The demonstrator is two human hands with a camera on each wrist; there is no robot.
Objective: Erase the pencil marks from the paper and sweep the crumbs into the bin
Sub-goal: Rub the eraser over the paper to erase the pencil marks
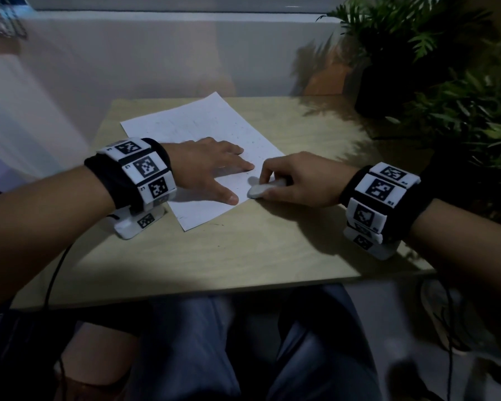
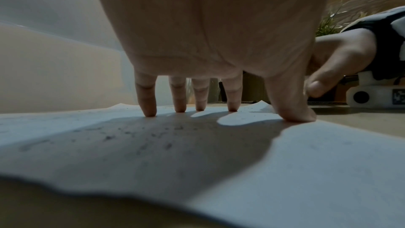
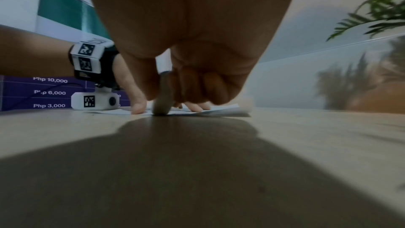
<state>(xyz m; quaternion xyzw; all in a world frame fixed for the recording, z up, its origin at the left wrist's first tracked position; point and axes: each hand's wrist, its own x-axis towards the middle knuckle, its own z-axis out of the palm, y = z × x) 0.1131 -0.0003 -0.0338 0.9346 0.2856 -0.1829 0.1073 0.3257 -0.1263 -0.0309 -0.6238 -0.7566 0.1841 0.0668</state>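
Note:
A white sheet of paper [image 1: 197, 123] lies at an angle on the light wooden table [image 1: 243, 250], with faint pencil marks and dark crumbs scattered over it. My left hand [image 1: 211, 166] lies flat on the sheet, fingers straight and spread, fingertips [image 2: 150, 112] pressing the paper [image 2: 306, 162]. My right hand [image 1: 289, 180] pinches a white eraser [image 1: 258, 190] whose tip touches the paper's right edge. In the right wrist view the eraser [image 3: 161, 105] stands on its end at the paper [image 3: 219, 110], fingers curled round it. No bin is in view.
Potted green plants [image 1: 446, 68] crowd the table's back right corner and right side. A pale wall panel [image 1: 156, 53] rises behind the table. A purple sign with prices [image 3: 48, 93] stands to the left. My legs in jeans [image 1: 243, 342] are below the table's front edge.

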